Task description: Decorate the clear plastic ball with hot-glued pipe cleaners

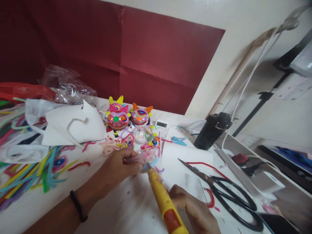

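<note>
My left hand (120,165) is closed around a clear plastic ball (149,155) filled with coloured bits and holds it on the white table (136,208). My right hand (195,213) grips a yellow glue gun (164,201) whose tip touches the ball's lower edge. A second clear ball (143,134) lies just behind. Two finished pipe-cleaner creature faces (117,117), (140,115) stand further back.
Black scissors (226,193) lie open at the right. A black cup (212,130) and a white power strip (243,174) sit beyond them. Loose pipe cleaners (29,175), white paper (73,125) and plastic bags (65,86) cover the left. A small digital timer (161,124) stands behind.
</note>
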Available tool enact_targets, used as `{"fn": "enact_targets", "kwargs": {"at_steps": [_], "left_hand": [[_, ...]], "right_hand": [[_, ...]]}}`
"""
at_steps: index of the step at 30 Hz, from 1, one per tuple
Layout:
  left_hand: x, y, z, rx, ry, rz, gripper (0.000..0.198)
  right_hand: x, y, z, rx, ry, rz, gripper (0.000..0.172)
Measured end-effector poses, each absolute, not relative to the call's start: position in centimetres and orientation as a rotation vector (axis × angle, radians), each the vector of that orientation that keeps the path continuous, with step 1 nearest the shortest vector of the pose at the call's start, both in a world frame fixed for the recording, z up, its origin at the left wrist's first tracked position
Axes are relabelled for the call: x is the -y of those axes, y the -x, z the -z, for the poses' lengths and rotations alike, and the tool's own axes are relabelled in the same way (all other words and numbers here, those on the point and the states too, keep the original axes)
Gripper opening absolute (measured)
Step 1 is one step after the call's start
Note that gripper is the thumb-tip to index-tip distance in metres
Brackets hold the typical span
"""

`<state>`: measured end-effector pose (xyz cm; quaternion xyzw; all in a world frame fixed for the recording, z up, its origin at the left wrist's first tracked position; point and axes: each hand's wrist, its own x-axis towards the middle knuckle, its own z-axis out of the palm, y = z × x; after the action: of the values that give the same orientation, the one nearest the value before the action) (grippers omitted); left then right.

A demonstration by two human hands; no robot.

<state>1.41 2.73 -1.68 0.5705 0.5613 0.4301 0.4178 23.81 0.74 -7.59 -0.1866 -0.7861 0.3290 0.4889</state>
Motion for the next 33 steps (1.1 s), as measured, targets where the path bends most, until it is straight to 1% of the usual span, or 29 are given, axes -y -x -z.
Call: {"fn": "enact_targets", "kwargs": {"at_steps": [6, 9, 15, 20, 25, 27, 30, 32, 33], "left_hand": [[-2.94, -1.35, 1.64, -1.415, -1.439, -1.09, 0.019], [-3.07, -1.25, 1.75, -1.407, -1.447, -1.094, 0.021], [-2.88, -1.34, 1.83, -1.413, -1.478, -1.076, 0.02], [-2.85, -1.27, 2.05, -1.417, -1.505, -1.053, 0.019], [-2.89, -1.26, 2.25, -1.407, -1.503, -1.03, 0.019], [-2.86, -1.34, 2.19, -1.403, -1.498, -1.019, 0.019], [-2.79, -1.47, 1.99, -1.406, -1.497, -1.017, 0.019], [-2.75, -1.52, 1.9, -1.411, -1.502, -1.024, 0.021], [-2.74, -1.52, 1.88, -1.409, -1.504, -1.025, 0.021]], "right_hand": [[-1.05, -24.12, 7.4, 1.921, 0.44, -0.792, 0.03], [-1.2, -24.3, 7.45, 1.927, 0.449, -0.791, 0.028], [-1.12, -24.23, 7.66, 1.922, 0.431, -0.818, 0.031], [-0.75, -23.81, 7.43, 1.911, 0.474, -0.789, 0.027], [-0.64, -23.68, 7.41, 1.913, 0.469, -0.786, 0.035], [-0.65, -23.74, 7.5, 1.915, 0.464, -0.815, 0.035], [-0.6, -23.83, 7.66, 1.924, 0.475, -0.847, 0.04], [-0.52, -23.84, 7.75, 1.934, 0.504, -0.845, 0.038], [-0.48, -23.83, 7.78, 1.938, 0.521, -0.838, 0.033]]}}
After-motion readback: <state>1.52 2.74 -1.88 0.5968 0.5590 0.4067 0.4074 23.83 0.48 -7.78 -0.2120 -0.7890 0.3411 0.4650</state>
